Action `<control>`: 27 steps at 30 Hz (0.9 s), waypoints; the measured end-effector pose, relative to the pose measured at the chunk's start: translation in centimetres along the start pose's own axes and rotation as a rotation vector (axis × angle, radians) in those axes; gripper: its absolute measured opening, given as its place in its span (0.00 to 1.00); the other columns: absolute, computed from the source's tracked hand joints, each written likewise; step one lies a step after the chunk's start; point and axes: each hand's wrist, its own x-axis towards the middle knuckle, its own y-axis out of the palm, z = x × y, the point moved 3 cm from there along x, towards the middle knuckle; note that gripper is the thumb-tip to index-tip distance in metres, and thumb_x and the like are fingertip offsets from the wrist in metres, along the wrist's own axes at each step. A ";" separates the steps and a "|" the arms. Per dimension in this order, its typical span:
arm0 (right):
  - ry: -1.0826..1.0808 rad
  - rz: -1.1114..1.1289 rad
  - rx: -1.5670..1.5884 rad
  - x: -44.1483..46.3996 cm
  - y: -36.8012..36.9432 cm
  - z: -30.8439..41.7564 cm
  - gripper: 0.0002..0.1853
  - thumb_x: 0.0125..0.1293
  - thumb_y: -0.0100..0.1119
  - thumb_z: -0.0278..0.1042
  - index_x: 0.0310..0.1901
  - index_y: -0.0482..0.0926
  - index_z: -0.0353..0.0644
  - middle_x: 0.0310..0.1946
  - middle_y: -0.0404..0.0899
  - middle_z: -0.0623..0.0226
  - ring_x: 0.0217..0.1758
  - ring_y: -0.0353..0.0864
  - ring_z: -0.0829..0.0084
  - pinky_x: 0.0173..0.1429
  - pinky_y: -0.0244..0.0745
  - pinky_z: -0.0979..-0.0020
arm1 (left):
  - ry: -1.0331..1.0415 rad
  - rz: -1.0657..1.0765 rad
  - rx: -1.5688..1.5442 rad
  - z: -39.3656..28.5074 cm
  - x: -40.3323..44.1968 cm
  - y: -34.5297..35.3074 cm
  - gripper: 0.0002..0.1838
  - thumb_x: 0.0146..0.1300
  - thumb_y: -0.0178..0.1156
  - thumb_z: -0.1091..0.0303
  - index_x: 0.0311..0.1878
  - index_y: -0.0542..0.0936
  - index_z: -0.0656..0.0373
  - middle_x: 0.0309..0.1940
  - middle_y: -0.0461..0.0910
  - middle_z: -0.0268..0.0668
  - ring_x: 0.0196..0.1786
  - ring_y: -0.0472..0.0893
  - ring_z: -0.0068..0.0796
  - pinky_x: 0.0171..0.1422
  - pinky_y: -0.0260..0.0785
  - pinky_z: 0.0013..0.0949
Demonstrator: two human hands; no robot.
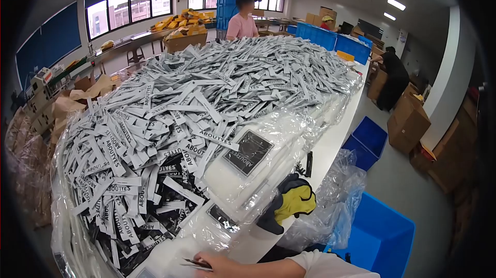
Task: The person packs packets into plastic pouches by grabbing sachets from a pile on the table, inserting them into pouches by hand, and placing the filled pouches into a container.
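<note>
My right hand [217,266] comes in from the lower right at the bottom edge, its fingers closed on a thin dark flat piece [197,264] that I cannot identify exactly. Beneath and beside it lie clear plastic bags holding white packs [206,231], one with a black label [248,152]. Just beyond, a large heap of slim white sachets [206,87] printed "ABOUTYES" covers the table, with some black sachets [173,182] among them at the near side. My left hand is out of view.
A yellow and dark glove [294,203] lies at the edge of the white table [325,172]. Blue bins [380,236] and crumpled plastic wrap [325,216] are on the right. Cardboard boxes [408,118] stand beyond. A person in pink [243,25] is behind the heap.
</note>
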 end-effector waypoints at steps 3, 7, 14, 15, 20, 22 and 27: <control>-0.080 0.095 0.028 -1.4 -0.6 5.1 0.16 0.54 0.57 0.38 0.44 0.71 0.42 0.28 0.77 0.55 0.30 0.77 0.60 0.32 0.69 0.64 | -0.192 0.055 0.122 0.4 1.0 -0.4 0.45 0.41 0.71 0.59 0.61 0.59 0.63 0.60 0.58 0.52 0.59 0.61 0.51 0.57 0.59 0.50; -0.081 0.082 -0.236 -0.8 0.1 3.6 0.16 0.47 0.57 0.30 0.41 0.74 0.43 0.25 0.76 0.55 0.27 0.76 0.55 0.30 0.69 0.62 | -0.404 0.090 -0.058 1.2 0.9 -0.4 0.50 0.40 0.71 0.56 0.63 0.54 0.64 0.58 0.57 0.53 0.57 0.59 0.55 0.60 0.54 0.50; -0.181 0.113 -0.183 -0.8 2.7 1.7 0.16 0.52 0.59 0.47 0.33 0.76 0.42 0.19 0.74 0.56 0.22 0.74 0.56 0.26 0.68 0.62 | -0.750 -0.039 -0.677 5.6 -3.0 3.9 0.17 0.64 0.48 0.60 0.50 0.65 0.61 0.44 0.66 0.39 0.40 0.70 0.28 0.40 0.67 0.29; -0.206 0.142 -0.181 -0.3 3.5 0.0 0.19 0.52 0.59 0.52 0.32 0.77 0.42 0.18 0.73 0.57 0.21 0.74 0.58 0.25 0.67 0.64 | -0.576 -0.035 -0.490 3.5 -1.0 2.8 0.15 0.64 0.47 0.60 0.47 0.66 0.61 0.40 0.67 0.37 0.36 0.69 0.25 0.37 0.67 0.26; -0.339 0.073 -0.203 -1.4 0.4 4.0 0.20 0.51 0.61 0.54 0.32 0.76 0.43 0.17 0.72 0.60 0.18 0.72 0.63 0.24 0.66 0.68 | -0.811 0.136 -0.850 3.5 -2.9 2.2 0.26 0.56 0.56 0.64 0.56 0.63 0.63 0.45 0.68 0.43 0.40 0.71 0.31 0.44 0.66 0.29; -0.346 0.026 -0.166 -1.0 0.2 3.2 0.21 0.50 0.62 0.54 0.33 0.77 0.43 0.17 0.72 0.62 0.18 0.72 0.65 0.24 0.65 0.68 | -0.560 0.155 -0.427 2.1 -1.5 0.4 0.35 0.51 0.60 0.63 0.61 0.60 0.65 0.51 0.66 0.47 0.46 0.71 0.38 0.49 0.65 0.34; -0.264 -0.087 0.105 0.4 -1.1 1.0 0.21 0.58 0.54 0.53 0.34 0.74 0.40 0.16 0.70 0.65 0.15 0.65 0.70 0.23 0.62 0.69 | -0.438 0.133 -0.219 2.1 0.4 -1.0 0.48 0.43 0.66 0.61 0.65 0.51 0.66 0.57 0.59 0.53 0.59 0.59 0.52 0.61 0.53 0.48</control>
